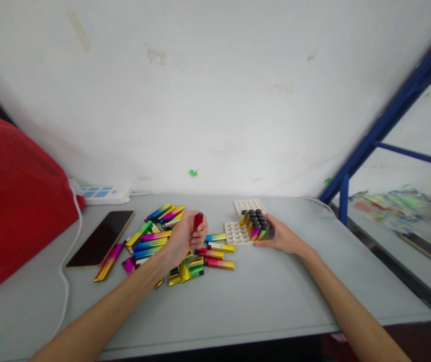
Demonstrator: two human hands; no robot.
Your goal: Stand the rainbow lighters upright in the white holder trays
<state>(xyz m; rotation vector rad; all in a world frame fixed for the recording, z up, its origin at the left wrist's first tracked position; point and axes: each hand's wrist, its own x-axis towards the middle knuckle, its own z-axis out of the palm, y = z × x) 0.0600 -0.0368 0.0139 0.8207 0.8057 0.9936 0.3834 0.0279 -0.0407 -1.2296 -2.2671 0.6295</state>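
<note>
My left hand (185, 234) is closed around a red lighter (198, 219), held above a loose pile. Beneath and around it lie several shiny lighters (149, 243) in rainbow colours, pointing in various directions. My right hand (277, 236) curls around the right end of a white tray (234, 234) with round holes, its thumb and fingers against the outer lighters. Several lighters (256, 223) stand upright in that end, black tops upward. The tray's left part has bare holes. Where the right fingertips press is partly hidden.
Behind lies a second white holed tray (247, 205). On the left are a dark phone (102, 237), a power strip (105, 194), a white cable (65, 266) and a large red bag (15, 206). A blue metal frame (381, 130) rises at the right.
</note>
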